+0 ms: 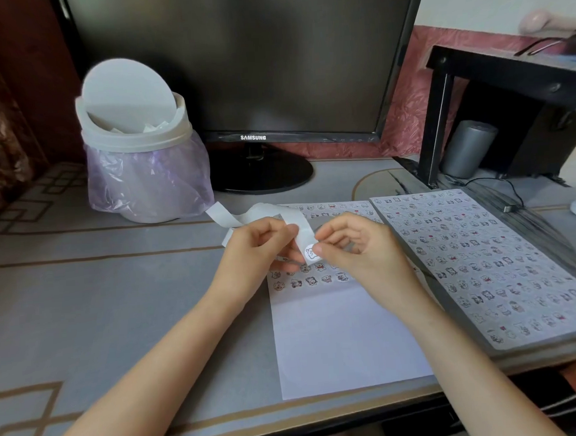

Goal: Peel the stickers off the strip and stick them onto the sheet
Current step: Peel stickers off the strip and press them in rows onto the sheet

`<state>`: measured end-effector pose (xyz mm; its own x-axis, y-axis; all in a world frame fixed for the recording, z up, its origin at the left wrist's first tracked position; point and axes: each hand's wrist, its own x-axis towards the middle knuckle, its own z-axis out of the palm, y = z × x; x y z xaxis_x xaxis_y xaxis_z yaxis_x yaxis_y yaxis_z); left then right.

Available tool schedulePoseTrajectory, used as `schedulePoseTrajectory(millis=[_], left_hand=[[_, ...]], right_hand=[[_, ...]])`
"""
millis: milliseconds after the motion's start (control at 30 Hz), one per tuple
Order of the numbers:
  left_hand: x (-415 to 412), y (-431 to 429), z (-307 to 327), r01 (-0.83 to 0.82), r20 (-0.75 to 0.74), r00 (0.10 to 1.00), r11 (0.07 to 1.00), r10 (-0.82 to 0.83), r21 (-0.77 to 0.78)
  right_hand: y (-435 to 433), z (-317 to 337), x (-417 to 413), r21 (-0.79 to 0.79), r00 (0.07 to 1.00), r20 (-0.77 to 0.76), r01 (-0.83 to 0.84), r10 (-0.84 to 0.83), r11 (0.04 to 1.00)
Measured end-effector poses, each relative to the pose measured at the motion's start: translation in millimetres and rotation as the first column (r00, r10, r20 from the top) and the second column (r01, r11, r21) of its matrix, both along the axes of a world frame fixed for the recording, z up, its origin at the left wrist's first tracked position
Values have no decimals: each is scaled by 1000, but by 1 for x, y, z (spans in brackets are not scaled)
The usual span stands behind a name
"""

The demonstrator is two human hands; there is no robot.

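Observation:
A white backing strip (pixel 246 217) curls up above the desk, and my left hand (pixel 258 250) pinches it near its lower end. One small round sticker (pixel 310 251) with a cartoon face sits at the strip's tip. My right hand (pixel 352 247) touches the sticker's edge with thumb and forefinger. Under both hands lies the white sheet (pixel 347 335); rows of small stickers fill its upper part and its lower half is blank.
A sheet (pixel 485 263) full of stickers lies on a grey board to the right. A white swing-lid bin (pixel 140 142) with a plastic liner stands at the back left, beside a dark monitor (pixel 246 62). A black shelf (pixel 509 103), grey cylinder and cable are at the back right.

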<state>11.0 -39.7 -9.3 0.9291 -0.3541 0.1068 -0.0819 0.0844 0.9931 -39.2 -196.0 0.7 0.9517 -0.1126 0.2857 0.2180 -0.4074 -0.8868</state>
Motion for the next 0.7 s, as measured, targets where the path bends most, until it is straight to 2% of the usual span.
schedulePoseTrajectory(millis=[300, 700], left_hand=[[-1, -2, 0, 95, -54, 994, 995, -93, 40], [-1, 1, -1, 88, -21, 996, 995, -87, 47]], right_hand=[[-1, -5, 2, -3, 998, 38, 56, -55, 998], [4, -3, 0, -92, 997, 56, 62, -57, 994]])
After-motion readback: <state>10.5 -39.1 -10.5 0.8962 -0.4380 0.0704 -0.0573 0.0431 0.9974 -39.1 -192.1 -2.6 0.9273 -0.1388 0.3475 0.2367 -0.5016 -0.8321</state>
